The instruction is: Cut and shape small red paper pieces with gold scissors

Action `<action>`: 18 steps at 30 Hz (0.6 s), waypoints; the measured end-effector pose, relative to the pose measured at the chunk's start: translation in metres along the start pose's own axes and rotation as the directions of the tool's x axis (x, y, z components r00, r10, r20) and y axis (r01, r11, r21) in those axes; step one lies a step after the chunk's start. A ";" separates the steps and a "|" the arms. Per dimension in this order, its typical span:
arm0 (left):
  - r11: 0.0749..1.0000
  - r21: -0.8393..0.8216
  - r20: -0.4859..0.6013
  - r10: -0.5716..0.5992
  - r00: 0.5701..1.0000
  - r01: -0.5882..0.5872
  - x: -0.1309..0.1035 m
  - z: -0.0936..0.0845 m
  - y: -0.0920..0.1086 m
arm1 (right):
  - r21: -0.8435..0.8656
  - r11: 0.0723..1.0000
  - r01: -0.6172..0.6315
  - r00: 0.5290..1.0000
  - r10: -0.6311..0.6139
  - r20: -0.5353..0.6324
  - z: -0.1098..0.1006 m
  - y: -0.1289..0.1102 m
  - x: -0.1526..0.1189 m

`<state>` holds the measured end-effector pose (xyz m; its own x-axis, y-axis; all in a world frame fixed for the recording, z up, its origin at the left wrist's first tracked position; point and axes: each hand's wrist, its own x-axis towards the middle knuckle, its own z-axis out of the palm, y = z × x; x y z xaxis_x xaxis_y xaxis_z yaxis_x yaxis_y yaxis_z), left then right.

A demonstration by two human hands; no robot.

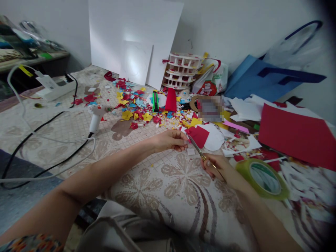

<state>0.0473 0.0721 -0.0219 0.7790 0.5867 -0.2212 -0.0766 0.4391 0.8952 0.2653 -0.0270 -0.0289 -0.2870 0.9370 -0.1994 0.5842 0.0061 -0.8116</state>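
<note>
Gold-handled scissors (196,144) are in my right hand (216,166), its fingers wrapped round the handles. The blades point up and left, their tips beside the fingertips of my left hand (172,140). Those fingers are pinched on a small piece of red paper (188,141), mostly hidden by the fingertips. Just behind the blades lies a larger red paper piece (200,136), partly over a white round paper (214,137). A small white square (190,151) lies on the tablecloth below the blades.
Paper flowers (127,114) and scraps litter the table's back. A green cutter (155,101), glue gun (96,117) with cables and white tiered structure (181,71) stand beyond. At right are clear tape (262,178), red sheet (296,134) and blue bag (252,78).
</note>
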 end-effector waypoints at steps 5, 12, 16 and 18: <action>1.000 -0.015 0.022 -0.009 1.000 0.010 0.001 -0.001 -0.001 | 0.025 1.000 0.004 0.999 -0.006 0.049 0.001 -0.004 0.000; 0.998 -0.064 0.054 -0.019 0.998 0.023 0.002 -0.002 -0.004 | 0.021 0.999 -0.025 0.998 0.024 0.053 -0.002 -0.013 -0.003; 0.997 -0.068 0.065 -0.020 0.998 0.024 0.001 -0.001 -0.003 | 0.030 0.998 -0.049 0.996 0.046 0.077 -0.003 -0.019 -0.004; 0.997 -0.069 0.075 -0.022 0.997 0.027 0.001 -0.001 -0.002 | 0.039 0.998 -0.058 0.995 0.055 0.081 -0.004 -0.021 -0.005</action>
<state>0.0477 0.0724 -0.0248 0.8249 0.5244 -0.2112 -0.0981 0.5007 0.8601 0.2572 -0.0305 -0.0083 -0.3151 0.9045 -0.2875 0.5695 -0.0622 -0.8196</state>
